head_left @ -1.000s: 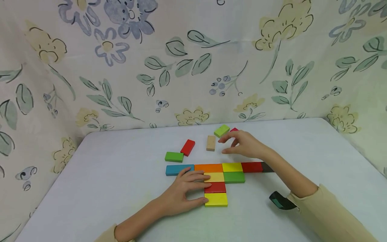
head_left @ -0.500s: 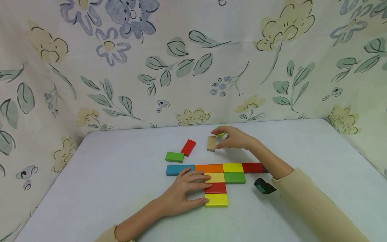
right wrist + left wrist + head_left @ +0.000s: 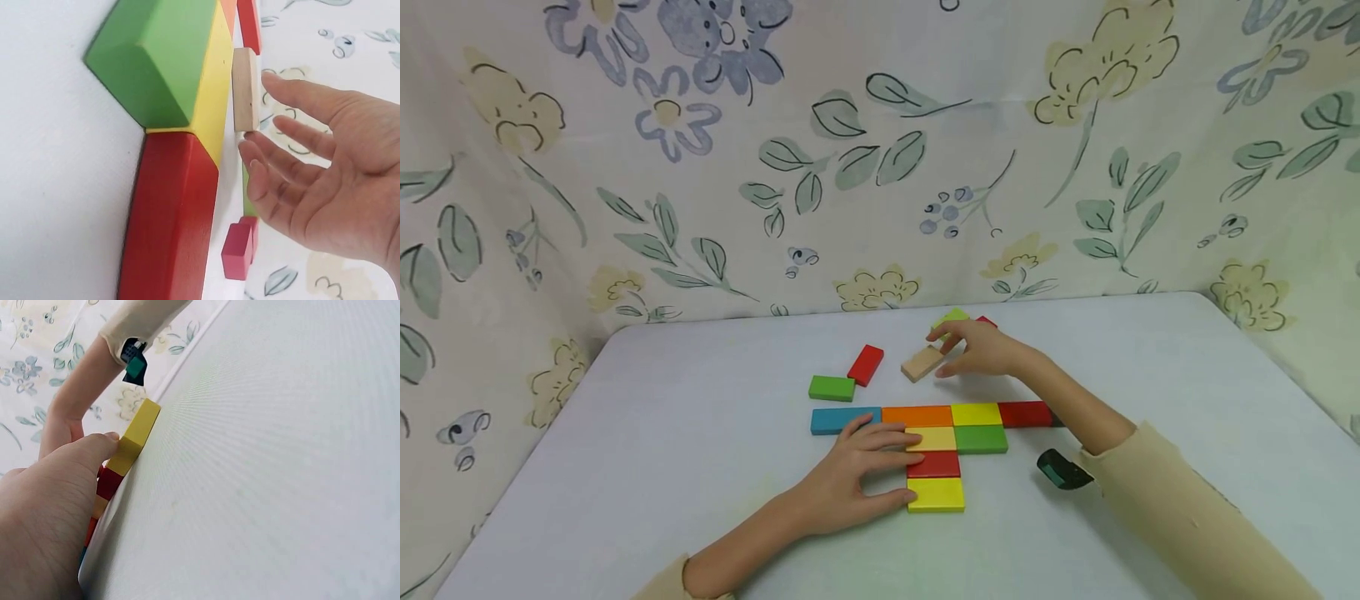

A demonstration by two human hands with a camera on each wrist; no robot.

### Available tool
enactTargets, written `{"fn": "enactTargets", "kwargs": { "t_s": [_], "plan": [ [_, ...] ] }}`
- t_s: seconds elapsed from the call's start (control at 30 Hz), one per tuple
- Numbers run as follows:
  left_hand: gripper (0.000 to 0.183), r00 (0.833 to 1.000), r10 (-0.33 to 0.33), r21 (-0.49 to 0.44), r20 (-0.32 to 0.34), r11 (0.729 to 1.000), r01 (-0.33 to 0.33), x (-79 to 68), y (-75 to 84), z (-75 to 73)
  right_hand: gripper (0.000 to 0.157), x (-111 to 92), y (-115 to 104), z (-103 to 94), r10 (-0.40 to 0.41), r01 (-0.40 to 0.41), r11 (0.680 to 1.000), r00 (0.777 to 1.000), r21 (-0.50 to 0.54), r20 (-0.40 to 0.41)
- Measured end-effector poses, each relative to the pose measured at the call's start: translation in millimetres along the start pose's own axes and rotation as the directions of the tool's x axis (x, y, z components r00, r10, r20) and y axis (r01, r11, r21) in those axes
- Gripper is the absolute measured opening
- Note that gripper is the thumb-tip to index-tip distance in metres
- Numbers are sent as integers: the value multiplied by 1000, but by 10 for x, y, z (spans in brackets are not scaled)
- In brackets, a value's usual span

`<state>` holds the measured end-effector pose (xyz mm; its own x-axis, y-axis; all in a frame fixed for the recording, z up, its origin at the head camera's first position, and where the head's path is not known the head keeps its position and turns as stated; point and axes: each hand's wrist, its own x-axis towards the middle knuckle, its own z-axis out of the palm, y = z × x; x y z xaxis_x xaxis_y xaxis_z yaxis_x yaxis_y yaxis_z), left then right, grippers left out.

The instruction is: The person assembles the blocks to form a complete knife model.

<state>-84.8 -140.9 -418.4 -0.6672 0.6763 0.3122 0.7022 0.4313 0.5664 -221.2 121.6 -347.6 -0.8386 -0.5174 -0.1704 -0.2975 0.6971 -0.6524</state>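
Observation:
My left hand [image 3: 853, 479] lies with spread fingers against the left edge of the flat block layout. Its fingertips touch the pale yellow block [image 3: 936, 439], the red block [image 3: 940, 465] and the yellow block [image 3: 938, 496]. In the left wrist view the thumb meets the end of that yellow block [image 3: 134, 440]. My right hand [image 3: 981, 346] hovers, fingers loosely bent, beside a plain wooden block [image 3: 921, 363] that lies slanted. The right wrist view has the wooden block [image 3: 245, 90] near the fingertips, not gripped. Behind this hand a lime green block [image 3: 951, 316] is partly hidden.
A row of blue [image 3: 835, 420], orange [image 3: 916, 416], yellow [image 3: 976, 414] and dark red [image 3: 1025, 414] blocks tops the layout, with a green block [image 3: 981, 439] below. Loose red [image 3: 867, 365] and green [image 3: 831, 387] blocks lie behind it. A pinkish red block [image 3: 987, 322] lies farther back.
The right hand has moved left and forward to the wooden block, then drawn slightly back. That block has turned from lengthwise to slanted. The left hand has stayed in place.

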Motion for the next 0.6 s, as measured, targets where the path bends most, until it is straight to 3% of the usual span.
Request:
{"fn": "enactTargets", "kwargs": {
  "t_s": [0.27, 0.6],
  "plan": [
    [40, 1000, -3, -2, -1, 1000, 3, 5, 15, -13, 50, 50, 16, 63, -36, 36, 999, 997, 5, -75],
    [41, 1000, 3, 1, -3, 1000, -3, -2, -1, -9, 39, 230, 105, 152, -58, 59, 996, 998, 69, -19]
  ]
}}
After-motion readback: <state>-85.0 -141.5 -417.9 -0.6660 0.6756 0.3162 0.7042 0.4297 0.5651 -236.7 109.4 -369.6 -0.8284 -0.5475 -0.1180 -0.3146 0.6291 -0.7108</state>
